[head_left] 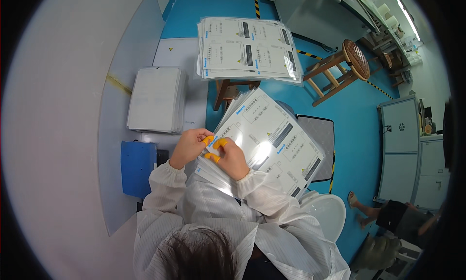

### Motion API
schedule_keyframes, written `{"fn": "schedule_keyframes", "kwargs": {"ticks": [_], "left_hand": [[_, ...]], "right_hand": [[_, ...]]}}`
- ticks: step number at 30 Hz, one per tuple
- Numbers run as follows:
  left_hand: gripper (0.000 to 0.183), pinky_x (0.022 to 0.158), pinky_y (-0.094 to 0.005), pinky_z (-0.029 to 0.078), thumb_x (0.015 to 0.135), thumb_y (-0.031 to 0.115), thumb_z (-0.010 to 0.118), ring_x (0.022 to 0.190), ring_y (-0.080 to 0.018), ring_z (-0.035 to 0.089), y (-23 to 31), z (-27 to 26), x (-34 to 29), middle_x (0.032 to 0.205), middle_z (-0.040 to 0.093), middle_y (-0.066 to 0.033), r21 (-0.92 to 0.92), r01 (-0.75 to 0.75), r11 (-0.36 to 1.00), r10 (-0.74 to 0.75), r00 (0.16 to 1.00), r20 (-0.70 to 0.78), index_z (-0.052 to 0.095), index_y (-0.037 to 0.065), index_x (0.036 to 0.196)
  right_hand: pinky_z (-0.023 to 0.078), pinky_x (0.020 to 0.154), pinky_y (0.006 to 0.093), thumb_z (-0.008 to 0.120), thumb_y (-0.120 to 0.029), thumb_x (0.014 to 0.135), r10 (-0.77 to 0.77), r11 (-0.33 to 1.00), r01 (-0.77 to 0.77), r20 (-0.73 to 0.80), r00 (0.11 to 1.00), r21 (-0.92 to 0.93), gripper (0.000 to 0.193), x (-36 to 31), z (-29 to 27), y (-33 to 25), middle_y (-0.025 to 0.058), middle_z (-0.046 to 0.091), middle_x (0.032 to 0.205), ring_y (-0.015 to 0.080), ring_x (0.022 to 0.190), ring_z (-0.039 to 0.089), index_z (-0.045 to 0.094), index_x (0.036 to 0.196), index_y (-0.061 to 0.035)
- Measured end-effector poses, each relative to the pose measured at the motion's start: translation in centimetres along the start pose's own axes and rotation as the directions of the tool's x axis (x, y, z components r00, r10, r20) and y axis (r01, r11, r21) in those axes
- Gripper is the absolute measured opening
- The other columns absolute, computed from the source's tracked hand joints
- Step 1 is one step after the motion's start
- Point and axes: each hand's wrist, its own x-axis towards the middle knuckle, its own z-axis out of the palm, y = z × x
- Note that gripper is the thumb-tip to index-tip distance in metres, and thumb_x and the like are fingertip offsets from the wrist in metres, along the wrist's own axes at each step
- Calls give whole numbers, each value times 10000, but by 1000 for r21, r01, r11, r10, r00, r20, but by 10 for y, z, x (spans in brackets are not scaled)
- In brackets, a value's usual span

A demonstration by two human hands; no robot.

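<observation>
A fanned stack of printed plastic sheets (264, 129), glossy white with black, blue and yellow print, lies tilted across my lap. At its left edge my left hand (190, 146) pinches the top sheet, an orange finger cot on a fingertip. Close beside it, my right hand (230, 158) has bent fingers in orange finger cots, gripping the same edge. Fingertips of both hands nearly meet, and what exactly lies between them is partly hidden. White striped sleeves cover both my forearms.
Ahead, another stack of printed sheets (247, 49) rests on a wooden stool (225, 90). A pile of plain white sheets (155, 100) sits at left, above a blue bin (137, 168). Rightward are a wooden stool (357, 59), grey cabinets (400, 149), a white chair (330, 214) and another person (398, 219).
</observation>
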Motion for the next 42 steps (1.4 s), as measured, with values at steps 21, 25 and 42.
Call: {"fn": "schedule_keyframes", "kwargs": {"ticks": [21,25,42], "left_hand": [[273,700,-198,489,845,-41,466,757,-91,588,-5,-10,-5,965,639,-82,-193,46,980,-29,996,87,591,-35,1088],[238,653,-199,490,864,9,511,708,-100,583,-11,-11,-8,944,647,-75,-236,112,965,-89,990,106,592,-20,1085],[340,722,-238,461,830,-4,522,796,-125,576,22,15,41,975,653,-99,54,-147,988,141,985,104,582,16,1164]], "right_hand": [[435,840,323,483,-58,878,69,696,114,-224,972,709,91,7,-24,39,164,612,942,226,866,575,520,925,11],[439,791,340,390,-103,933,347,163,281,-322,881,946,81,1,-78,71,59,542,762,177,713,521,462,939,-66],[370,476,238,382,-98,935,362,252,154,-240,901,956,96,-12,-67,72,7,459,651,85,483,373,473,927,-69]]}}
